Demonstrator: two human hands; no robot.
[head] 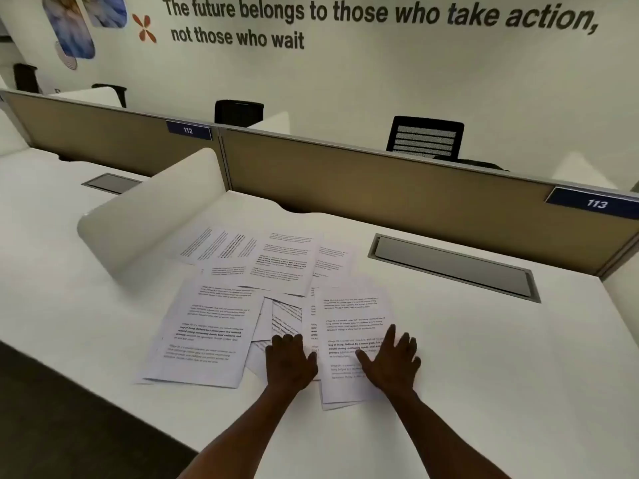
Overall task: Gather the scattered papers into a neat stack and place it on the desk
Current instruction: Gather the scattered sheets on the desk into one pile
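Note:
Several printed white papers point(276, 267) lie scattered and overlapping on the white desk point(484, 357), fanned at different angles. A large sheet point(204, 333) sits at the left of the spread. My left hand point(290, 363) rests flat, fingers slightly spread, on the lower middle sheets. My right hand point(392, 361) lies palm down on the right-hand sheet point(352, 316), fingers apart. Neither hand grips a sheet.
A curved white side divider point(152, 216) stands left of the papers. A tan partition point(380, 188) with labels 112 and 113 runs along the back. A grey cable hatch point(453, 266) is set in the desk at right. Dark floor lies at lower left.

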